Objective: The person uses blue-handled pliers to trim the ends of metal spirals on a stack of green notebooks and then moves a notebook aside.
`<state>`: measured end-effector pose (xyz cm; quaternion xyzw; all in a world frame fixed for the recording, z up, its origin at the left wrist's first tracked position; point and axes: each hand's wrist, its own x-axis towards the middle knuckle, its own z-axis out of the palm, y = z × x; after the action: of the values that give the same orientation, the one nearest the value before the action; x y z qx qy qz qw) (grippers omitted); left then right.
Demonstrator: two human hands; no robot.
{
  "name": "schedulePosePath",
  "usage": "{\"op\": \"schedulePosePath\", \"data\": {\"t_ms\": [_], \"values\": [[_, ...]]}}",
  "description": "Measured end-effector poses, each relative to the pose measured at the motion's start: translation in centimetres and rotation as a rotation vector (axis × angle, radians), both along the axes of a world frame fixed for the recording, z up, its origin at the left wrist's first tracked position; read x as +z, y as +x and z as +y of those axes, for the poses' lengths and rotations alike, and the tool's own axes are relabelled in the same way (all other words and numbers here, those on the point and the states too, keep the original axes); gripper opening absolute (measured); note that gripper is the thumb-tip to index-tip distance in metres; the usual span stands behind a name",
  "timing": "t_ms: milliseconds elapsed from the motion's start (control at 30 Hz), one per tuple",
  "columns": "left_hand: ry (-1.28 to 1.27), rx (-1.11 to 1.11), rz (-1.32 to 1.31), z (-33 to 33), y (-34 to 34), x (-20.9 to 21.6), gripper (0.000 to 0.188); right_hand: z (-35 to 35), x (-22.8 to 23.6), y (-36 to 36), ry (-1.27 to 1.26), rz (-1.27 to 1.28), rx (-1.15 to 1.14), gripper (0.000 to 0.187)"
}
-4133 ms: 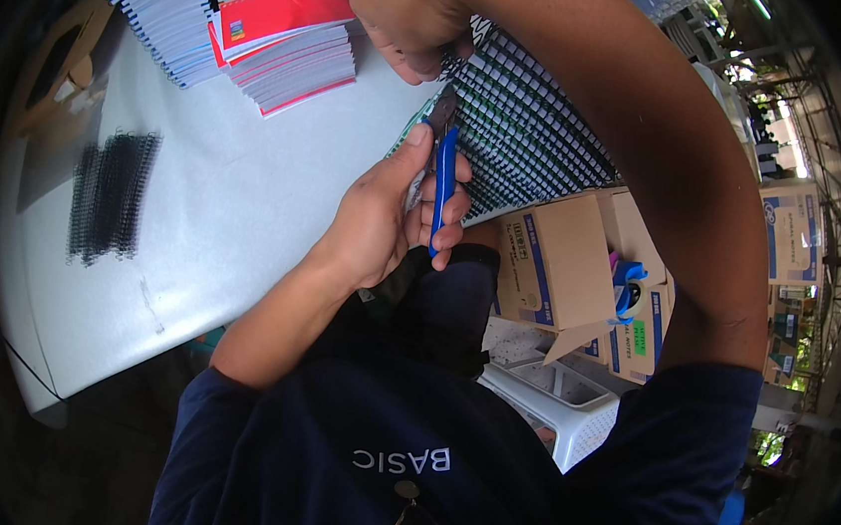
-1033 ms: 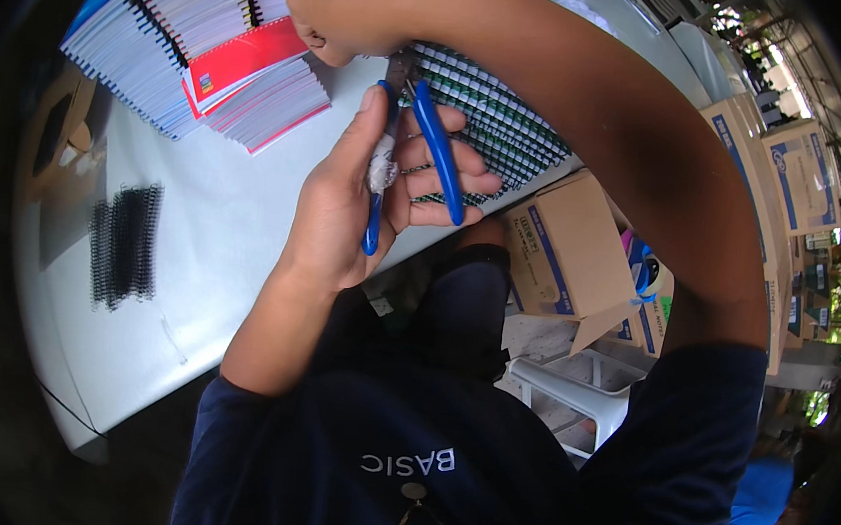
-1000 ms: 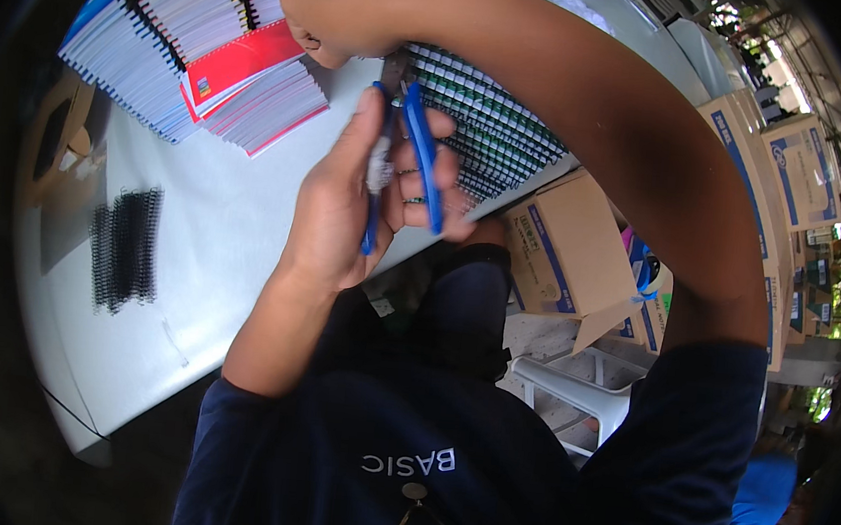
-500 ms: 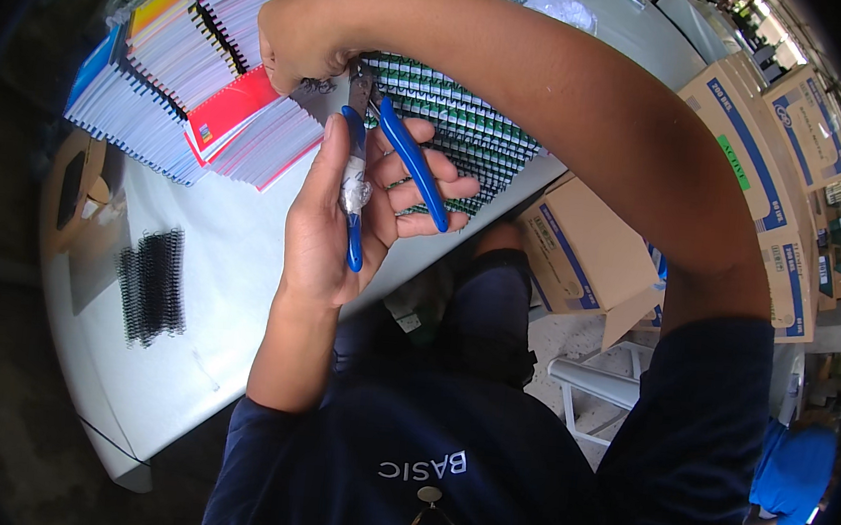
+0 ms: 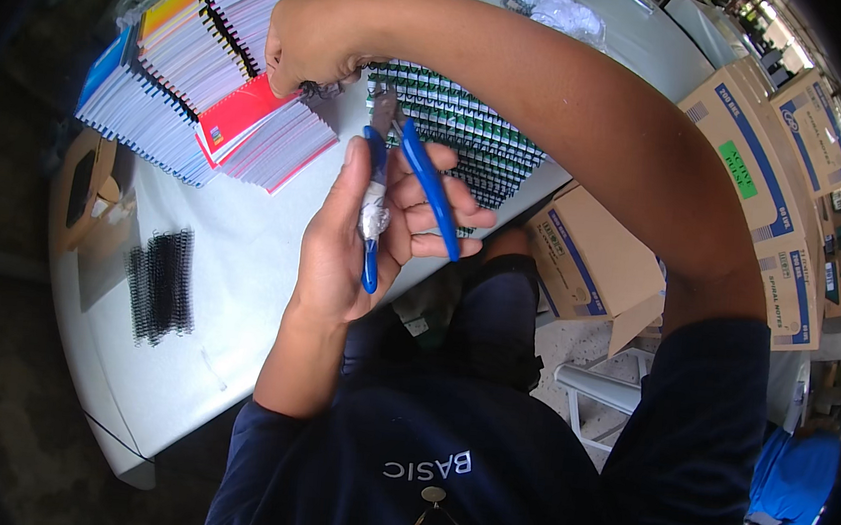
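Observation:
A pair of blue-handled cutting pliers point(image 5: 428, 188) lies across my left hand point(image 5: 359, 227), between the thumb and the loosely spread fingers. The handles stand apart, and one is wrapped in white tape. The metal jaws point away from me, just right of and below my right hand point(image 5: 309, 53). That arm arches over from the right, its fingers curled by the edge of a red-covered spiral notebook point(image 5: 243, 117). Dark, thin, curly bits point(image 5: 321, 87) show under those fingers; what they grip is hidden. Right of the pliers sit rows of green-and-white spiral-bound notebooks point(image 5: 472, 127).
Stacked spiral notebooks with blue point(image 5: 107, 70) and yellow point(image 5: 170, 11) covers stand at the far left. Black plastic coils point(image 5: 160, 285) lie on the white table point(image 5: 228, 296). Cardboard boxes point(image 5: 591, 257) are at the right, near a white metal frame point(image 5: 595, 383). A person in blue point(image 5: 796, 480) is at the lower right.
My left hand has drawn slightly toward me and to the right, taking the pliers' jaws away from my right hand. The right hand stays by the red notebook. The whole view has shifted a little.

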<state>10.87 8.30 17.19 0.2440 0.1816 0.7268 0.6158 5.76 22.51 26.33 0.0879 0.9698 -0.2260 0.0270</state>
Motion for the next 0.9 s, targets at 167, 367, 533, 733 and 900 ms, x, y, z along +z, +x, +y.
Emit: {"op": "schedulePosePath", "data": {"t_ms": [167, 367, 533, 733, 900], "values": [[0.011, 0.002, -0.016, 0.8, -0.2, 0.1, 0.065, -0.4, 0.3, 0.1, 0.021, 0.002, -0.016, 0.015], [0.034, 0.021, -0.043, 0.8, 0.2, 0.2, 0.057, -0.3, 0.2, 0.1, 0.027, 0.040, -0.026, 0.015], [-0.013, 0.038, -0.093, 0.9, 0.5, 0.3, 0.054, -0.3, 0.0, 0.0, 0.016, 0.076, -0.049, 0.016], [0.101, -0.031, -0.040, -0.4, 0.4, -0.5, 0.064, 1.1, 2.3, -0.1, -0.201, 0.233, 0.053, 0.025], [-0.001, 0.048, 0.033, -2.7, -1.6, -3.1, 0.066, 3.7, 10.9, 6.3, -0.532, 0.489, -0.026, 0.015]]}}
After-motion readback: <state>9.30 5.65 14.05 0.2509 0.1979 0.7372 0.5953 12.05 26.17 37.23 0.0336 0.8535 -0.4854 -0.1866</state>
